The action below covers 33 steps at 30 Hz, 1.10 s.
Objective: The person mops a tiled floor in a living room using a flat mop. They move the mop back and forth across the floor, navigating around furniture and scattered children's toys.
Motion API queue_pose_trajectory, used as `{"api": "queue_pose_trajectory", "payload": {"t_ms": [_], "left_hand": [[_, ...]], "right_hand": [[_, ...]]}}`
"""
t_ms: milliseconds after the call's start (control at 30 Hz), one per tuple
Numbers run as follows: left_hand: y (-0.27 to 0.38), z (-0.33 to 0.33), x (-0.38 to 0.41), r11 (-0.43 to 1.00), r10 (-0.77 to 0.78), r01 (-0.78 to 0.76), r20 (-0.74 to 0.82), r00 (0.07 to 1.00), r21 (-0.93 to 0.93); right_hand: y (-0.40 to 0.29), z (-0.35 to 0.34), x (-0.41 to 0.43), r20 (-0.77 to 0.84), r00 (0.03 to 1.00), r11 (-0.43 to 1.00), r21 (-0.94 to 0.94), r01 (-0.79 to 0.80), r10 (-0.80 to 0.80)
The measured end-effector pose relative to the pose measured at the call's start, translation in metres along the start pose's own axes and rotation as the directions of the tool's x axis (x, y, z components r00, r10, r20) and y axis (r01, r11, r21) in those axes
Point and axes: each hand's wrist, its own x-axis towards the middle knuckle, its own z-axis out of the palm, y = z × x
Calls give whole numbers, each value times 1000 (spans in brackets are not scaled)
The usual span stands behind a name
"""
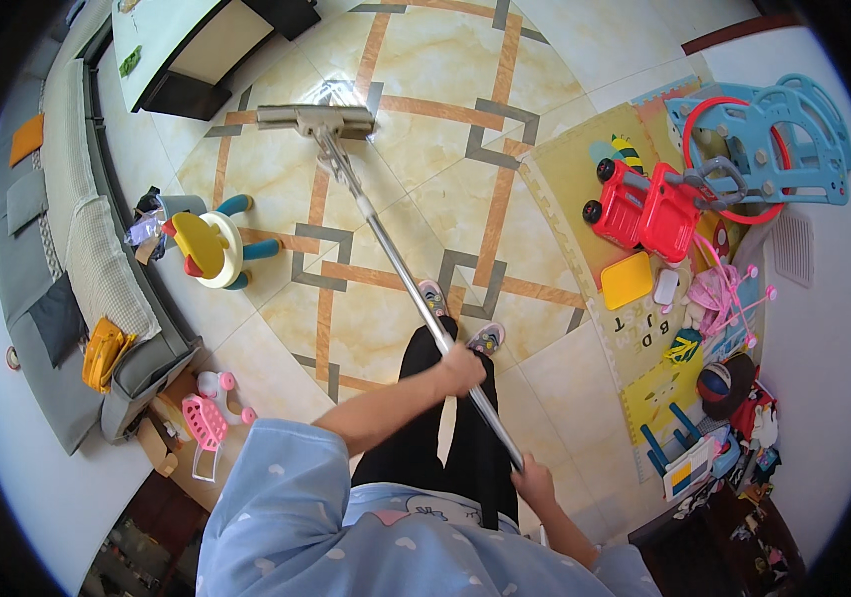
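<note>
A flat-headed mop with a long metal handle (pixel 401 263) runs slantwise across the view. My left hand (pixel 463 370) grips the handle partway down, in front of my legs. Closer to my body, at the pole's upper end, my right hand (pixel 534 483) is wrapped around it. The wide grey mop head (pixel 315 121) rests on the patterned tile floor (pixel 425 201), beyond my feet and near a white-topped table (pixel 172 45). Light glares off the tiles beside the head.
A child's chair (pixel 220 246) and a bin (pixel 181 203) stand left, before a grey sofa (pixel 37 246). A pink toy cart (pixel 205 423) sits lower left. On the right, a foam play mat (pixel 567 160) bears a red toy car (pixel 646 209), blue plastic play frame (pixel 806 142) and several toys.
</note>
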Motion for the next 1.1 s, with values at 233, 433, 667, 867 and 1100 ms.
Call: {"api": "queue_pose_trajectory", "payload": {"t_ms": [233, 433, 667, 867, 1100], "left_hand": [[-181, -45, -11, 840, -417, 484, -278, 865, 245], [-209, -79, -58, 690, -648, 713, -546, 531, -126], [-168, -20, -60, 629, -751, 685, -514, 413, -368], [-76, 7, 0, 660, -735, 675, -466, 492, -330], [151, 47, 97, 886, -452, 394, -641, 620, -243]], "right_hand": [[-161, -47, 151, -195, 972, 991, -37, 130, -135], [-272, -74, 226, -386, 850, 919, 11, 393, -359], [-238, -73, 185, 303, 876, 647, 762, 12, -374], [-131, -57, 148, 241, 936, 739, 673, 30, -257], [107, -59, 27, 247, 946, 730, 683, -18, -208]]}}
